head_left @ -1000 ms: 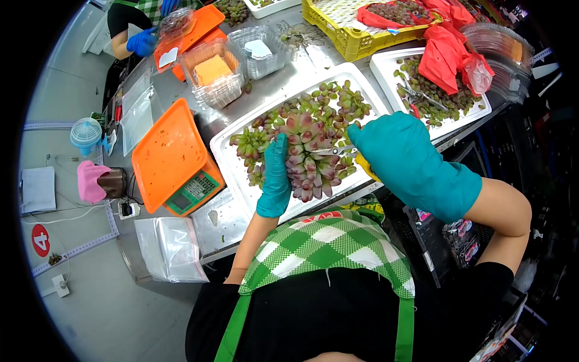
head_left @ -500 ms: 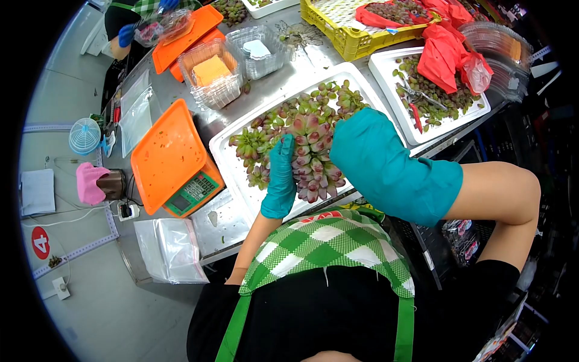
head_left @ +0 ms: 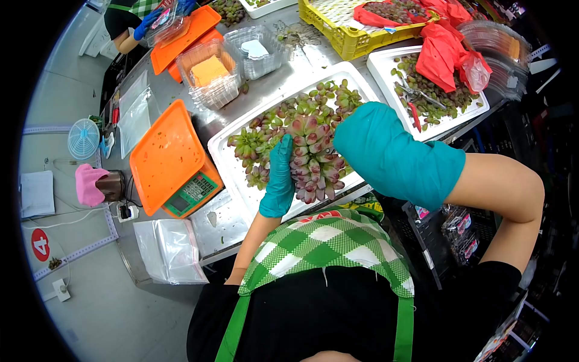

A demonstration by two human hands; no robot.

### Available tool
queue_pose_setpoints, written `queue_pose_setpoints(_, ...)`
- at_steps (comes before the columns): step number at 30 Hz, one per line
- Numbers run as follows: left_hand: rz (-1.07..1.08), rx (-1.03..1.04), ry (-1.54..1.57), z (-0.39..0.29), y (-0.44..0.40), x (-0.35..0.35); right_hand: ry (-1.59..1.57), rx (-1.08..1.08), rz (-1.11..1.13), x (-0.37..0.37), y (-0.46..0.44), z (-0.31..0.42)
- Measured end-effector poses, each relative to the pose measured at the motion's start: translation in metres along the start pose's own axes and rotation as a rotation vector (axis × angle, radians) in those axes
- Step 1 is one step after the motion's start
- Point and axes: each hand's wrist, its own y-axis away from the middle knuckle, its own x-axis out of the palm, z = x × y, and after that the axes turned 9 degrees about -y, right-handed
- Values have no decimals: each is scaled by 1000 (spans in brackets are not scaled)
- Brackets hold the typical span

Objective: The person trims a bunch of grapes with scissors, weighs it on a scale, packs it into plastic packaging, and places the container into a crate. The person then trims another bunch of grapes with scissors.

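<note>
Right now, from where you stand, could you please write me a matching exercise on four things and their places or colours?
1. Left hand
2. Scale
3. Pink cloth
4. Fan

A. Draped over a dark container
B. Light blue
C. Against the large succulent
D. Orange, with a green keypad panel

Pairs: 1-C, 2-D, 3-A, 4-B

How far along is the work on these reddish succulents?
Partway, I'd guess. Seemingly done: small green rosettes in the white plastic tray. In hand: a large reddish cluster between left teal-gloved hand and right teal-gloved hand. Apparently left: that cluster's packed heads.
</note>
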Motion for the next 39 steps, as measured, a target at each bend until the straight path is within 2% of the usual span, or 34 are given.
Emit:
queue_pose_setpoints(2,-22,8,-7,-4,4,6,-44,-13,125,1,-4,-3)
queue_pose_setpoints(5,3,-10,-30,-8,7,7,-107,-25,-51,8,0,-8)
queue_pose_setpoints(8,69,2,-11,-6,6,5,-167,-15,18,11,-3,-14)
queue_pose_setpoints(11,-47,59,-30,13,-1,-4,-86,22,60,7,-1,-12)
queue_pose_setpoints(14,28,10,-7,5,4,3,-226,1,39,12,0,-19)
queue_pose_setpoints(17,97,-35,-4,-7,12,13,-212,-10,49,13,1,-21)
queue_pose_setpoints(20,71,67,35,-10,14,22,-148,3,84,9,3,-18)
queue_pose_setpoints(26,90,-8,58,-9,8,18,-177,-39,-22,12,7,-19)
queue_pose_setpoints(29,105,-9,93,-5,5,17,-165,2,103,12,0,-17)
queue_pose_setpoints(32,115,-62,142,-1,3,15,-134,18,117,7,2,-15)
queue_pose_setpoints(35,112,-76,187,-3,3,17,-275,-29,-142,14,9,-26)
queue_pose_setpoints(38,9,-89,200,11,-7,-1,-482,102,-85,12,9,-30)
queue_pose_setpoints(39,73,-97,278,9,-8,-1,-634,173,-134,14,9,-30)
